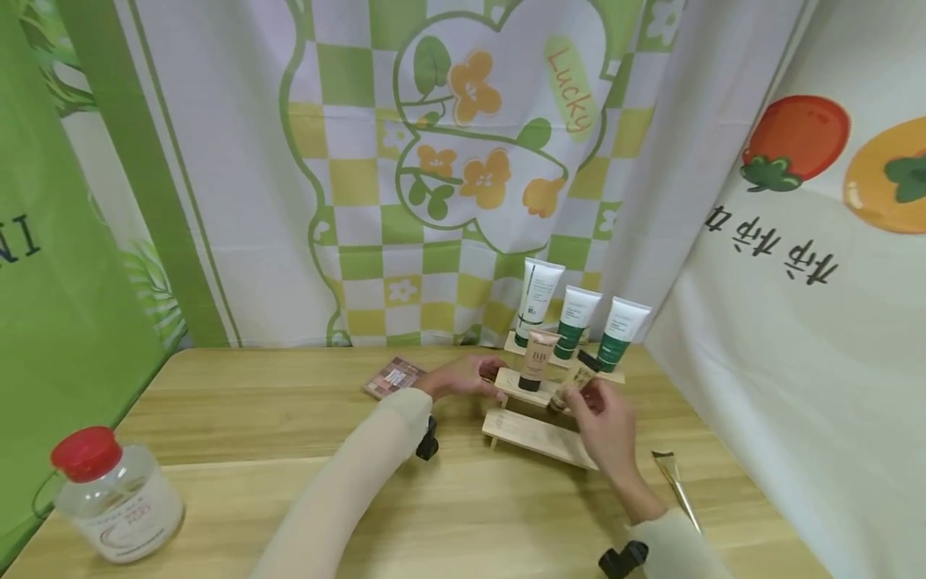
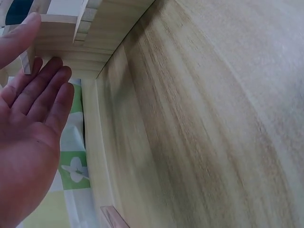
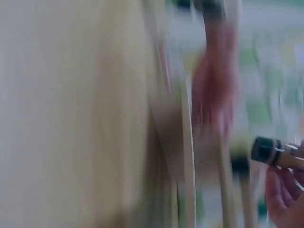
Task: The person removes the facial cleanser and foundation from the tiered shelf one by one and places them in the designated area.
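A small cosmetic bottle (image 1: pixel 576 381) with dark ends and a beige middle is tilted in my right hand (image 1: pixel 608 420), pinched between thumb and fingers. It is held over the right part of a stepped wooden stand (image 1: pixel 538 434). My left hand (image 1: pixel 466 375) holds the left end of the stand's middle step, the thumb (image 2: pixel 21 40) on one side of the board and the fingers (image 2: pixel 45 92) on the other. On that step a beige BB cream tube (image 1: pixel 539 358) stands upright on its black cap. The right wrist view is blurred.
Three white-and-green tubes (image 1: pixel 576 318) stand on the top step. An eyeshadow palette (image 1: pixel 394 377) lies left of the stand. A flat brush (image 1: pixel 677 486) lies to the right, and a clear jar with a red lid (image 1: pixel 119 498) stands at the table's left. Curtains hang behind.
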